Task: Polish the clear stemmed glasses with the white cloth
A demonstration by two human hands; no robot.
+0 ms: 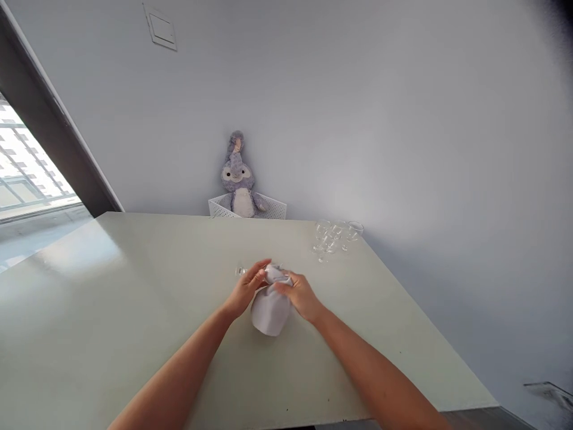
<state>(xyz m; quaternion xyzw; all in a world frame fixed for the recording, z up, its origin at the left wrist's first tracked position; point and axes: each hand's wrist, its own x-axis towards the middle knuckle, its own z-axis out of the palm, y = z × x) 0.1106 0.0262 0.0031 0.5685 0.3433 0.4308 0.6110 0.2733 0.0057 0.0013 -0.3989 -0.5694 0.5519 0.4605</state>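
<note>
A pale cloth (270, 310) hangs from between my two hands over the middle of the table. My right hand (302, 295) is closed on the cloth, thumb on top. On the other side, my left hand (247, 289) has its fingers curled round a clear glass (240, 271), whose base sticks out to the left of the fingers. Part of the cloth is bunched at the glass's bowl, between the hands, and most of the bowl is hidden.
Several clear stemmed glasses (331, 236) stand together near the table's back right corner. Behind the back edge of the pale table (179, 251), a plush rabbit (242, 202) sits in a white perforated basket (278, 209). A wall rises behind and to the right.
</note>
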